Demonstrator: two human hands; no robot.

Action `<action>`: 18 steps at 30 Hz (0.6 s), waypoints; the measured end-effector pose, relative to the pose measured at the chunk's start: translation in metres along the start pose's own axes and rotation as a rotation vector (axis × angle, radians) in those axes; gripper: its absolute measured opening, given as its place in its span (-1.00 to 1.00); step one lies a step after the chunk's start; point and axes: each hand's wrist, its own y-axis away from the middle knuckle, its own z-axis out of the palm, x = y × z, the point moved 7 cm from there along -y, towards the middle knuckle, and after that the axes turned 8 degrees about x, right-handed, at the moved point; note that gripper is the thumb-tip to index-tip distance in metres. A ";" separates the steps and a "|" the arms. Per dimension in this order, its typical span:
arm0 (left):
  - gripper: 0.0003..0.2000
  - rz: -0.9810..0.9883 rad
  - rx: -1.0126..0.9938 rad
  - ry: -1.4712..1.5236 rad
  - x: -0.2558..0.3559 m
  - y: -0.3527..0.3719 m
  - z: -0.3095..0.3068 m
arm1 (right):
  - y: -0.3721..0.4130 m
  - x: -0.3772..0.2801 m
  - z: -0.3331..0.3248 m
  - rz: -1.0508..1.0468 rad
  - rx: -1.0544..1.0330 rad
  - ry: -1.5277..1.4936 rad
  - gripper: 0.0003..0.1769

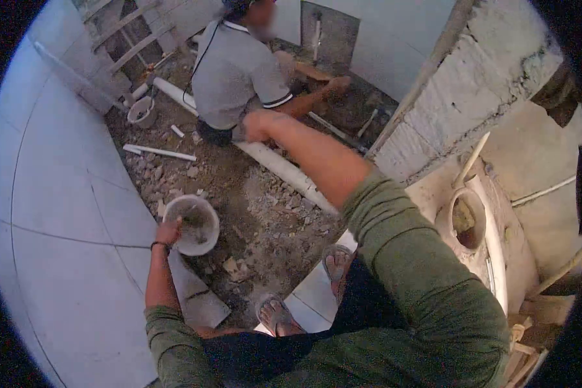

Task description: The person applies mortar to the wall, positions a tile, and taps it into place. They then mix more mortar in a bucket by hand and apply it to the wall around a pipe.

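Observation:
My left hand [169, 233] is closed on the rim of a whitish bucket [211, 240] at the lower left. The bucket tilts enough to show grey residue inside, and it hangs over the rubble floor. My right arm stretches forward, and my right hand [257, 126] overlaps the lower back of a crouching co-worker in a grey shirt [229, 68]. Its fingers are curled, with a small greyish shape beside them; I cannot tell what they hold. A long white pipe [281, 169] runs along the ground below that hand.
My sandaled feet [279, 315] stand on a pale ledge [310, 307]. Loose rubble [275, 204] covers the floor, with short white pipes [158, 153] and a small bucket [141, 111] farther back. A broken wall edge [462, 97] and a round-mouthed container [467, 220] stand right.

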 end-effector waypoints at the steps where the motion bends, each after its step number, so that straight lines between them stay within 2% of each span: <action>1: -0.55 0.147 0.047 -0.065 -0.023 -0.010 0.029 | 0.006 0.017 0.005 0.062 -0.028 0.004 -0.54; 2: -0.58 0.291 0.099 -0.129 -0.047 -0.023 0.058 | 0.016 0.032 0.013 0.165 -0.105 -0.032 -0.54; 3: -0.63 0.229 -0.021 -0.101 -0.053 -0.028 0.068 | 0.026 0.046 0.024 0.263 -0.178 -0.071 -0.54; 4: -0.65 0.162 -0.146 -0.073 -0.057 -0.030 0.076 | 0.028 0.055 0.039 0.192 -0.136 -0.006 -0.58; 5: -0.65 0.146 -0.137 -0.076 -0.058 -0.030 0.079 | 0.027 0.064 0.056 0.119 -0.100 0.059 -0.60; 6: -0.66 0.131 -0.128 -0.079 -0.059 -0.030 0.082 | 0.029 0.084 0.067 0.186 -0.169 0.014 -0.59; 8: -0.69 0.220 0.150 -0.159 -0.046 -0.032 0.071 | 0.027 0.115 0.088 0.285 -0.234 -0.051 -0.54; 9: -0.70 -0.071 0.030 0.023 -0.012 -0.015 0.036 | 0.022 0.127 0.100 0.315 -0.227 -0.065 -0.53; 11: -0.69 -0.097 0.006 -0.053 0.005 -0.007 0.027 | -0.001 0.147 0.118 0.288 -0.057 -0.001 -0.48; 15: -0.66 -0.206 -0.114 -0.179 -0.019 -0.015 0.048 | -0.007 0.145 0.123 0.183 -0.167 0.152 -0.44; 18: -0.64 -0.112 0.042 -0.099 -0.032 -0.018 0.055 | 0.010 0.132 0.101 0.127 -0.188 0.229 -0.44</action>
